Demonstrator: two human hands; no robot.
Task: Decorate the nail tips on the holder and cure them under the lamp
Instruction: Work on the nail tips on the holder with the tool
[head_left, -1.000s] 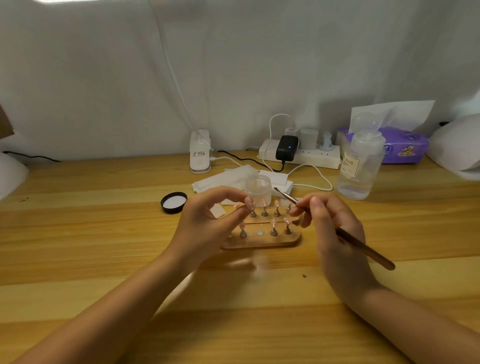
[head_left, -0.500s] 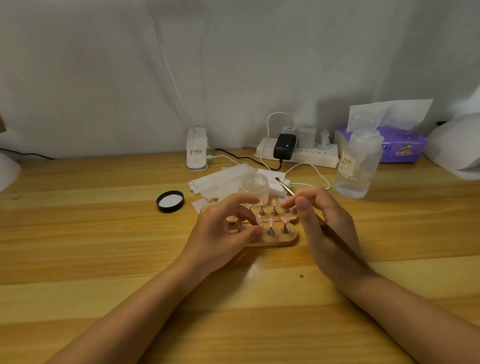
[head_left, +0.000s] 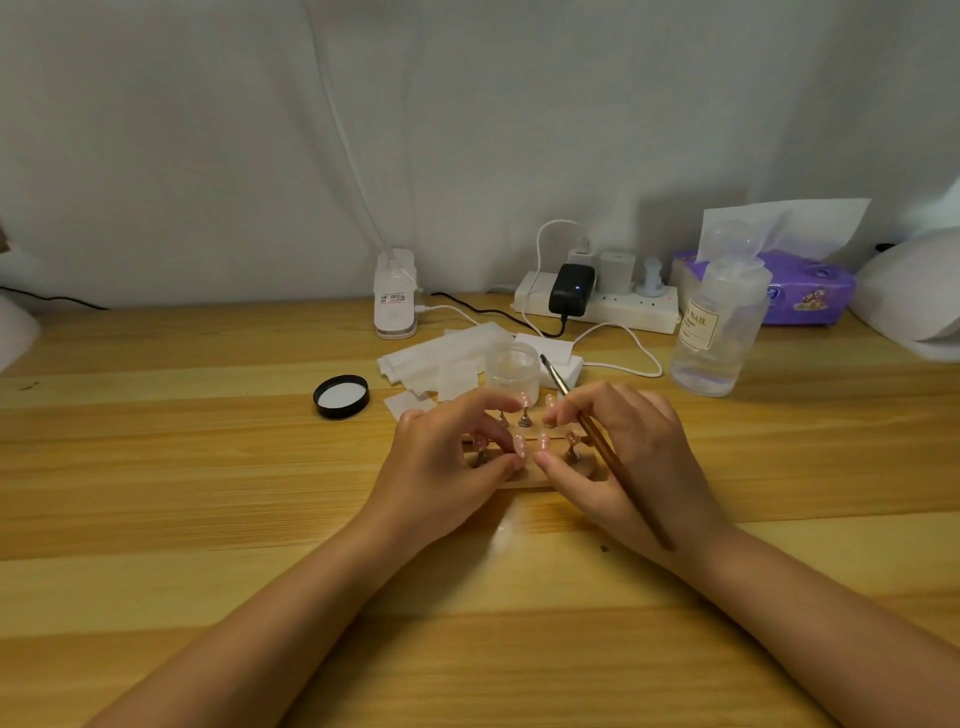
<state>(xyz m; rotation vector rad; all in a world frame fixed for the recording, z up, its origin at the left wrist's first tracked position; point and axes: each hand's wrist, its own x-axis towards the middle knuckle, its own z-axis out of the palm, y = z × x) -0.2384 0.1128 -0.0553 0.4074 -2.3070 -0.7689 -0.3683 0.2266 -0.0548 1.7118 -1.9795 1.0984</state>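
Head view: wooden holder (head_left: 524, 480) lying flat on the wooden table (head_left: 208, 493), near the middle, partly hidden behind both hands. Pink nail tips (head_left: 543, 441) standing upright on small metal pegs in two rows on it. Left hand (head_left: 441, 467) over the left part of the holder, fingers curled, thumb and forefinger pinching one nail tip (head_left: 518, 445) at the front row. Right hand (head_left: 628, 457) over the right part, fingers curled round a brown brush (head_left: 597, 447), thumb tip close to the same front row; touching a tip or not, cannot tell. Brush bristles pointing up and away, toward a small clear jar (head_left: 513, 371) just behind the holder. Black lid (head_left: 341, 396) to the left, white wipes (head_left: 441, 358) behind, clear bottle (head_left: 719, 332) at right. White lamp (head_left: 914, 291) at the far right edge.
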